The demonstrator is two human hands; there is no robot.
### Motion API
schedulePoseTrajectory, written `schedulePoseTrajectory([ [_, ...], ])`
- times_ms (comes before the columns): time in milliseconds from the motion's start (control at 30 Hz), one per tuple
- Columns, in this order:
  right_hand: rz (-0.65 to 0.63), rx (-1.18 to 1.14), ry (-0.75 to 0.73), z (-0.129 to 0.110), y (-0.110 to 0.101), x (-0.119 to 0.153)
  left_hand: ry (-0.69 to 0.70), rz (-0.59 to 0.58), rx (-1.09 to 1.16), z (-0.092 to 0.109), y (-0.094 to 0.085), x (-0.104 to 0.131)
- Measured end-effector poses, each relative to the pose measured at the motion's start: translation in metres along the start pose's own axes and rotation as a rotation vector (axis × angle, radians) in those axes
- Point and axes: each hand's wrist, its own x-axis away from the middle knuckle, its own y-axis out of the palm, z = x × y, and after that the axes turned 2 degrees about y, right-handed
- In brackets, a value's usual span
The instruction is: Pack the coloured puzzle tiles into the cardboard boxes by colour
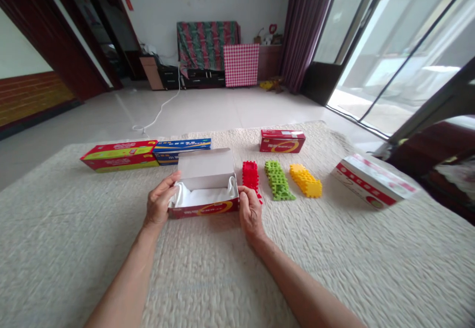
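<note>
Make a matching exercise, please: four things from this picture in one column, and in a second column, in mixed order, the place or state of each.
Things:
1. open box
2. red blocks
3. yellow blocks
4. blue box

Places or states:
A. lies closed at the far side of the cloth, next to a long red box
B. held at both ends by the left hand and the right hand
C. farthest right of the three block rows
D. just beside the open box, near the right hand

Pairs: 1-B, 2-D, 3-C, 4-A
</note>
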Motion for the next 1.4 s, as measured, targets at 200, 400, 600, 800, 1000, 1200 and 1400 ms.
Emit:
schedulePoseTrajectory([
  [200,-0.028,0.007,-0.027,0.004,-0.003,-0.001,-0.044,-0.001,0.041,-0.002,-0.007,-0.008],
  [400,-0.070,0.022,-0.070,0.004,0.001,-0.001,-0.052,0.127,0.120,-0.013,-0.004,-0.020],
  [600,0.039,0.203,-0.241,0.000,-0.023,-0.015,-0.033,0.179,0.187,-0.017,-0.002,-0.022],
  [800,-0.065,0.570,-0.329,0.012,-0.055,-0.027,-0.102,0.223,0.299,-0.010,-0.010,-0.034],
  [1000,-0.167,0.812,-0.295,0.008,-0.052,-0.026,-0.153,0.430,0.286,-0.022,-0.028,-0.044],
  [1200,-0.177,0.928,-0.277,0.006,-0.048,-0.028,-0.167,0.483,0.233,-0.029,-0.028,-0.046],
  [1400,-0.164,0.931,-0.292,0.008,-0.049,-0.028,-0.137,0.406,0.164,-0.030,-0.020,-0.038],
])
